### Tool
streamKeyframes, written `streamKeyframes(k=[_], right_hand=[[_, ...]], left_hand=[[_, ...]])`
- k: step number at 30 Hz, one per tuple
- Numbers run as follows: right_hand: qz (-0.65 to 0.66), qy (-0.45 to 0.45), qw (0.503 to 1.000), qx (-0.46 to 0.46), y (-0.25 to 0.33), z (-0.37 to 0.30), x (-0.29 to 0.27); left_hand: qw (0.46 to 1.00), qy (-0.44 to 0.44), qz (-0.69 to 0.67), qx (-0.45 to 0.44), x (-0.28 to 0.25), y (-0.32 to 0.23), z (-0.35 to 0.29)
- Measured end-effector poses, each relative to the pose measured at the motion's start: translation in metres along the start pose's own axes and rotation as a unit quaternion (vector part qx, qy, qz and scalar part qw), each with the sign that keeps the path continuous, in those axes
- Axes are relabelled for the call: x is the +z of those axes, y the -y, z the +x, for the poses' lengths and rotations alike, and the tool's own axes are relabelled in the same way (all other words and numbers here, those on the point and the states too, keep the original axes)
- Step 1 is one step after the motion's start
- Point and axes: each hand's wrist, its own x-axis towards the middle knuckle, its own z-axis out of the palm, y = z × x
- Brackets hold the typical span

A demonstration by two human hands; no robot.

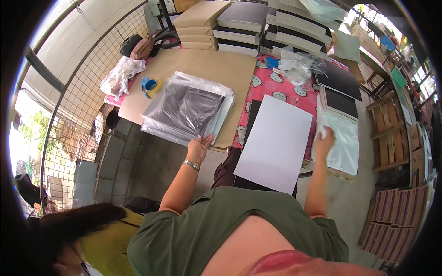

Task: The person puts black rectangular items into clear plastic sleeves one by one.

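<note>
My left hand (199, 148) pinches the near edge of a clear plastic bag (159, 120), whose folds run together toward my fingers. Inside the bag lies a black sheet or board (195, 105), with pale sheets showing along its right side. At the right, my right hand (326, 141) is slightly blurred and curled around a small white wad (323, 132). It is over a pile of clear plastic bags (343, 147). Between my hands, a large white sheet (276, 142) lies tilted over black sheets (251, 122), reaching toward my lap.
Brown board (184, 60) covers the table's left part; pink patterned cloth (267, 80) shows beside it. A tape roll (151, 87) sits left of the bag. Stacked black-and-white boards (241, 20) stand behind, near crumpled plastic (299, 66). Another person (108, 237) is close at my left.
</note>
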Motion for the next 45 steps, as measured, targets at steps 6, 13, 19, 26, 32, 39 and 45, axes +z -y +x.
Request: streamKeyframes(k=[6,13,19,26,32,39,45], right_hand=[[-0.125,0.168,0.966,0.149,-0.153,-0.019,-0.011],[0.004,0.003,1.000,-0.019,-0.113,-0.029,-0.018],[0.069,0.010,0.997,-0.032,-0.051,-0.008,-0.015],[-0.024,0.266,0.955,-0.127,0.024,-0.001,-0.046],[0.290,0.399,0.861,-0.120,0.161,-0.033,-0.100],[0.446,0.377,0.811,0.042,0.171,-0.020,-0.101],[0.310,0.261,0.914,-0.004,0.178,-0.018,-0.087]], left_hand=[[0.944,0.038,0.280,-0.169,0.017,0.003,-0.012],[0.878,0.097,0.445,-0.149,0.040,-0.002,-0.063],[0.830,0.284,0.479,-0.021,0.116,0.047,-0.092],[0.591,0.487,0.589,0.259,0.157,0.094,-0.110],[0.688,0.525,0.479,0.148,0.176,0.107,-0.137],[0.767,0.434,0.453,0.133,0.170,0.065,-0.117],[0.843,0.459,0.278,0.034,0.171,0.066,-0.130]])
